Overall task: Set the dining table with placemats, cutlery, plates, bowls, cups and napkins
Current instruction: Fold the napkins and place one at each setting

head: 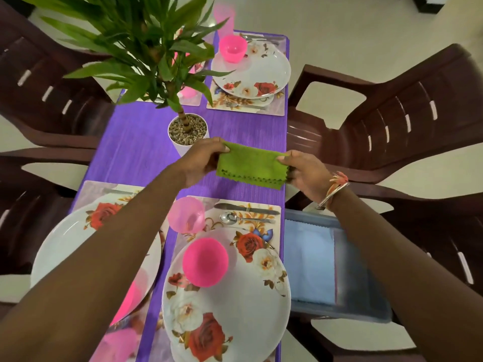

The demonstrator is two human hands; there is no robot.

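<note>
So, green napkin (251, 167) is up over the middle of the purple worktop (130, 158), my left hand (201, 163) and right hand (303, 173) each pinching a side in the fingers (283, 158). Looks light, soft and floppy, nothing fragile, so I'd grip the corners so it hangs flat.

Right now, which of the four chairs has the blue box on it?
The nearer chair on the right: only its seat carries the blue box; the other three show none.
</note>
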